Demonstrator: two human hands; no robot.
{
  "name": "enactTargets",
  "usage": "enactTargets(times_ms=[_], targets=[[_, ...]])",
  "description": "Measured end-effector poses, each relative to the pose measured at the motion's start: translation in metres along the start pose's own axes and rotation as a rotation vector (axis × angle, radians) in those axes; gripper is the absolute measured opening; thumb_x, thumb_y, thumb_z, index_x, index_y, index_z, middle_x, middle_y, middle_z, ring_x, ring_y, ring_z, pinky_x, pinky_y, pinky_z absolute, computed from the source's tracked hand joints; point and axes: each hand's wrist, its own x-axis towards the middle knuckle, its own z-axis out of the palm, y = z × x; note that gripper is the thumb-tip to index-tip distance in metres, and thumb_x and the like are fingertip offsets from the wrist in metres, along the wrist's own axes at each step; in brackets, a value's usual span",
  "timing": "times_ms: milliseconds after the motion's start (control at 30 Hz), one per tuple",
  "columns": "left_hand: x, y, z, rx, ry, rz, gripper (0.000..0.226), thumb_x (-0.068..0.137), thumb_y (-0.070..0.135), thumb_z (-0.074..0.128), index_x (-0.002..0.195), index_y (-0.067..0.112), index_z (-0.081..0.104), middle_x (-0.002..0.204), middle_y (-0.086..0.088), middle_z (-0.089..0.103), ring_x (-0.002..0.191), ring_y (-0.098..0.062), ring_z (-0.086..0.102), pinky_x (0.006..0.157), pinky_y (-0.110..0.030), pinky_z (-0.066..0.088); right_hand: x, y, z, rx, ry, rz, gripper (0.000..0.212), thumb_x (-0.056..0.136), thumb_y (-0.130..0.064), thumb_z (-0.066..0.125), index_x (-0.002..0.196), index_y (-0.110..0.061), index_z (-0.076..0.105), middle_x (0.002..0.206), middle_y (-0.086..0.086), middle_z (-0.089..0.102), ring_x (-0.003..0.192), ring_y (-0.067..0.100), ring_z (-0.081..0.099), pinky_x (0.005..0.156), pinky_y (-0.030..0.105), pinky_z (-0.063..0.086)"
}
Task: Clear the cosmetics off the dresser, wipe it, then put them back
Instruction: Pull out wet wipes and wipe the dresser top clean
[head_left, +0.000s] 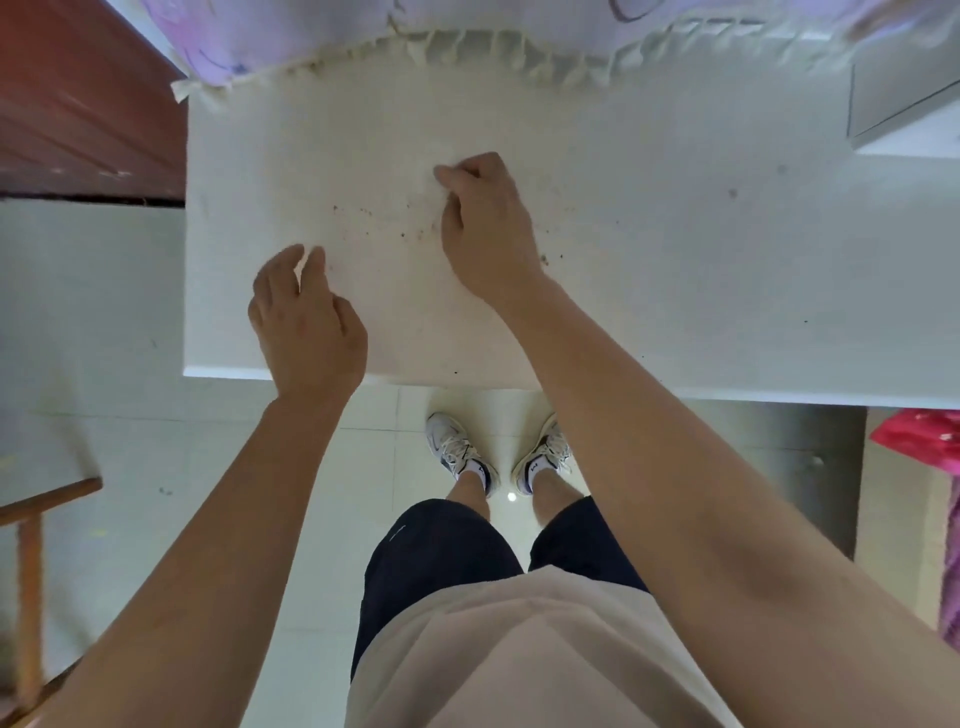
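both hands (306, 317) over bare dresser (649, 291)

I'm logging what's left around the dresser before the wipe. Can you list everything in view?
Dresser top: one, white, centre, no cosmetics on it.
Dark specks: scattered, brown, on the top near the right hand.
Fringed cloth: one, cream, back edge.
Patterned fabric: one, purple-white, beyond the cloth.
Flat box: one, grey-white, back right.
Wooden panel: one, reddish-brown, upper left.
Wooden chair: one, brown, lower left.
Pink bag: one, right edge.
Left hand: front edge, fingers loosely curled.
Right hand: mid-top; whether it pinches anything is unclear.
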Motion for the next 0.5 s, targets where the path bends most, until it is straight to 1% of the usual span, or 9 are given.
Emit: enactTargets(times_ms=[67,133,167,233,267,333,400,467,500], targets=[[-0.015,0.007,0.002,0.02,0.004,0.026,0.047,0.086,0.009,0.038,0.13,0.008,0.055,0.136,-0.017,0.049,0.127,-0.036,0.043,0.095,-0.049,0.039,-0.019,0.023,-0.023,0.076,0.141,0.048,0.044,0.091,-0.01,0.049,0.133,-0.017,0.058,0.125,0.005,0.05,0.104,0.019,0.059,0.09,0.025,0.046],[-0.027,0.015,0.006,0.032,-0.005,0.004,0.045,0.086,0.011,0.037,0.126,0.01,0.057,0.132,-0.015,0.051,0.123,-0.036,0.045,0.092,-0.049,0.04,-0.047,0.058,-0.049,0.071,0.288,0.139,0.046,0.085,-0.013,0.053,0.131,-0.019,0.06,0.121,0.005,0.051,0.102,0.018,0.06,0.089,0.029,0.049],[-0.033,0.019,0.009,0.034,-0.01,-0.019,0.044,0.086,0.01,0.038,0.125,0.011,0.058,0.132,-0.015,0.051,0.123,-0.035,0.045,0.092,-0.049,0.04,-0.065,0.076,-0.061,0.041,0.33,0.185,0.048,0.083,-0.013,0.054,0.13,-0.019,0.06,0.12,0.005,0.052,0.102,0.018,0.059,0.087,0.028,0.048],[-0.045,0.029,0.016,0.031,-0.018,-0.077,0.04,0.087,0.008,0.043,0.124,0.011,0.057,0.132,-0.014,0.051,0.124,-0.035,0.043,0.094,-0.049,0.038,-0.098,0.104,-0.078,-0.013,0.312,0.243,0.051,0.082,-0.012,0.056,0.132,-0.018,0.058,0.116,0.005,0.053,0.103,0.018,0.057,0.086,0.025,0.044],[-0.048,0.035,0.019,0.021,-0.02,-0.106,0.039,0.087,0.007,0.044,0.124,0.011,0.056,0.133,-0.013,0.05,0.125,-0.034,0.042,0.096,-0.049,0.037,-0.112,0.115,-0.081,-0.044,0.274,0.249,0.049,0.083,-0.014,0.057,0.132,-0.017,0.058,0.114,0.006,0.054,0.103,0.019,0.055,0.088,0.027,0.042],[-0.052,0.044,0.024,0.002,-0.027,-0.158,0.04,0.087,0.006,0.045,0.126,0.011,0.054,0.136,-0.013,0.048,0.127,-0.034,0.041,0.1,-0.049,0.035,-0.128,0.129,-0.084,-0.075,0.225,0.254,0.038,0.091,-0.023,0.057,0.128,-0.016,0.063,0.112,0.005,0.057,0.105,0.022,0.054,0.092,0.032,0.044],[-0.054,0.049,0.026,0.014,-0.036,-0.185,0.042,0.088,0.006,0.044,0.128,0.01,0.053,0.137,-0.013,0.048,0.127,-0.034,0.041,0.103,-0.049,0.034,-0.131,0.132,-0.092,-0.007,0.229,0.271,0.03,0.098,-0.027,0.053,0.122,-0.018,0.068,0.109,0.001,0.059,0.105,0.021,0.058,0.092,0.031,0.045],[-0.053,0.051,0.026,0.036,-0.044,-0.197,0.043,0.088,0.006,0.043,0.13,0.01,0.052,0.136,-0.013,0.049,0.125,-0.034,0.042,0.103,-0.049,0.035,-0.13,0.126,-0.106,0.132,0.305,0.255,0.025,0.099,-0.024,0.053,0.118,-0.022,0.069,0.102,-0.005,0.06,0.095,0.008,0.06,0.084,0.023,0.047],[-0.053,0.051,0.026,0.048,-0.044,-0.199,0.043,0.088,0.005,0.043,0.13,0.01,0.052,0.135,-0.013,0.05,0.124,-0.035,0.043,0.102,-0.049,0.036,-0.128,0.12,-0.114,0.246,0.361,0.244,0.023,0.098,-0.021,0.054,0.117,-0.025,0.068,0.1,-0.005,0.061,0.09,0.002,0.06,0.079,0.018,0.046]])
